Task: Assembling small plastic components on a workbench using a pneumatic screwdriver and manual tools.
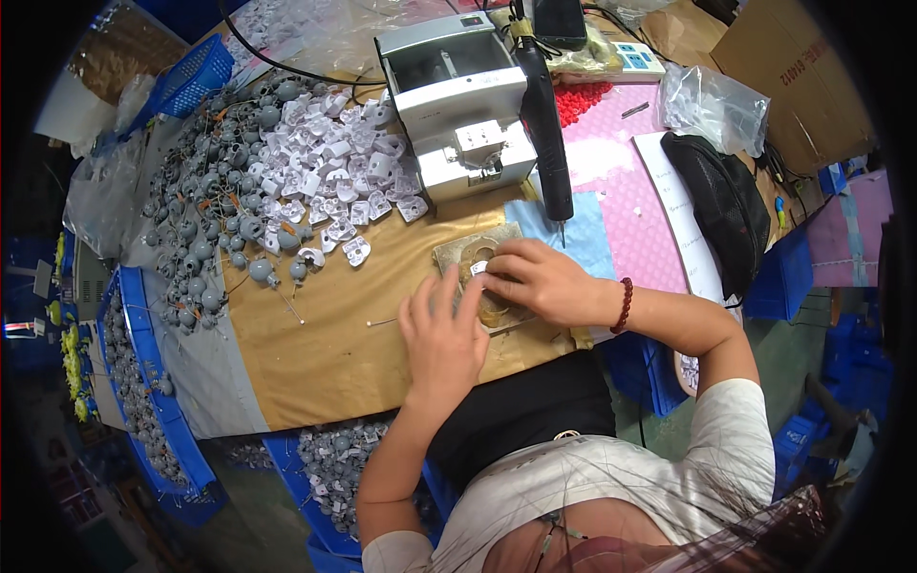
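Both hands meet over a flat metal fixture block with a rounded recess, on the tan table cover. A small white plastic part shows at the fingertips. My right hand reaches in from the right, its thumb and fingers pinched at that part. My left hand lies at the block's left edge, fingers bent in; what is under them is hidden. A thin wire with a white tip sticks out to the left of this hand. Just beyond the block hangs a black electric screwdriver, bit downward.
White plastic housings and grey round parts with wires are heaped at the left. A silver screw-feeding machine stands behind the fixture. A black mesh pouch lies at the right. Blue bins flank the table.
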Tool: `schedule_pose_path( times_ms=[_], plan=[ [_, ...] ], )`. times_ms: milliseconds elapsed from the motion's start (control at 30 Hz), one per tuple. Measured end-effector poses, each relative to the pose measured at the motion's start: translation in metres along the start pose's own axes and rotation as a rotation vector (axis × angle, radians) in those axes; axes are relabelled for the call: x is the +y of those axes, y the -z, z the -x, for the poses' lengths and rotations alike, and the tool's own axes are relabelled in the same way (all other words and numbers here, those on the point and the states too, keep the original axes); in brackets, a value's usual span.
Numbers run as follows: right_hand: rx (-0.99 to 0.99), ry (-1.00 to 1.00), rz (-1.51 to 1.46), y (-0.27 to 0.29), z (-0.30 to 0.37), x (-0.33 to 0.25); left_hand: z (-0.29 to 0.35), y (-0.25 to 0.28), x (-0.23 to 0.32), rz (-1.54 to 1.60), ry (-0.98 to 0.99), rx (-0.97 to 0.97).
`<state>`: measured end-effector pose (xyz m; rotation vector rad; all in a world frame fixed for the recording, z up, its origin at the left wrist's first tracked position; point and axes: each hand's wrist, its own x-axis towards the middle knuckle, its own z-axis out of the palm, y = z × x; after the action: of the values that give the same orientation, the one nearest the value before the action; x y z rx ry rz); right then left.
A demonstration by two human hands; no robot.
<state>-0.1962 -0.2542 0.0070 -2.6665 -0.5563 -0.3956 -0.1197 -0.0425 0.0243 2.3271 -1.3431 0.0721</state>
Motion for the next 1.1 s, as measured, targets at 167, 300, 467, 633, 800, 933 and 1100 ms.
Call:
schedule_pose_path(
  times_ms=[167,300,467,633,800,933,1100],
  plan=[
    [0.180,-0.292,-0.372,0.013,0.022,0.017,0.004,-0.025,0.000,-0.130,-0.042,-0.029],
    [0.148,-0.416,-0.402,0.031,0.033,0.021,0.001,-0.029,-0.004,-0.112,-0.063,-0.012],
    [-0.009,-0.431,-0.181,0.018,0.039,0.011,-0.005,-0.030,-0.006,-0.078,-0.096,0.029],
    [0.166,-0.635,-0.494,0.014,0.024,0.006,-0.005,-0.029,-0.007,-0.058,-0.084,0.025],
    [0.166,-0.847,-1.384,0.015,0.002,0.013,-0.004,-0.031,-0.007,-0.062,-0.083,0.029],
    [0.160,-0.762,-1.678,0.006,-0.013,0.012,-0.005,-0.030,-0.006,-0.074,-0.090,0.022],
    [0.051,-0.747,-1.692,0.006,-0.021,0.025,-0.007,-0.031,-0.008,-0.071,-0.105,0.039]
  ],
)
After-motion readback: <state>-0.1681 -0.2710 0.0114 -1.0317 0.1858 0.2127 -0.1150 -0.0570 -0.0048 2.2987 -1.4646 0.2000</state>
